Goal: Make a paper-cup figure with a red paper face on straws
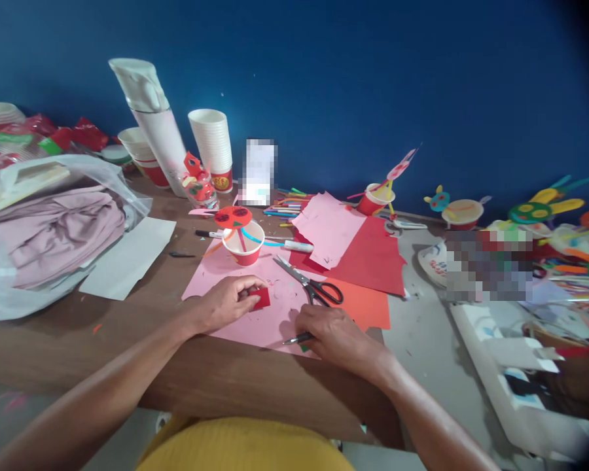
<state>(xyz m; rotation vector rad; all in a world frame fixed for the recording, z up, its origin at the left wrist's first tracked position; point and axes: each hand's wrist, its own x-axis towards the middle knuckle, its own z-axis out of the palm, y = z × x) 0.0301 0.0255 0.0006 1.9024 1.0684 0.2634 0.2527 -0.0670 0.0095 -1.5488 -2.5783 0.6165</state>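
Between the thumb and fingers of my left hand [228, 302] is a small red piece of paper [262, 299], held over a pink sheet [269, 330]. My right hand [326, 330] is closed round a dark pen [298, 338], its tip pointing left above the sheet's front edge. Black-handled scissors [309, 281] lie just beyond my right hand, blades partly apart. Behind my left hand stands a paper cup [244, 247] with a red paper face [233, 217] and coloured strips on it. A white marker [298, 246] lies to the cup's right.
Red paper [373, 258], light pink paper [328, 229] and orange paper [375, 304] overlap at right. Stacked cups [211, 144], a white thermos [152, 124] and a blurred phone [258, 171] stand at the back. A plastic bag [10, 294] is at left, a power strip [485, 373] at right.
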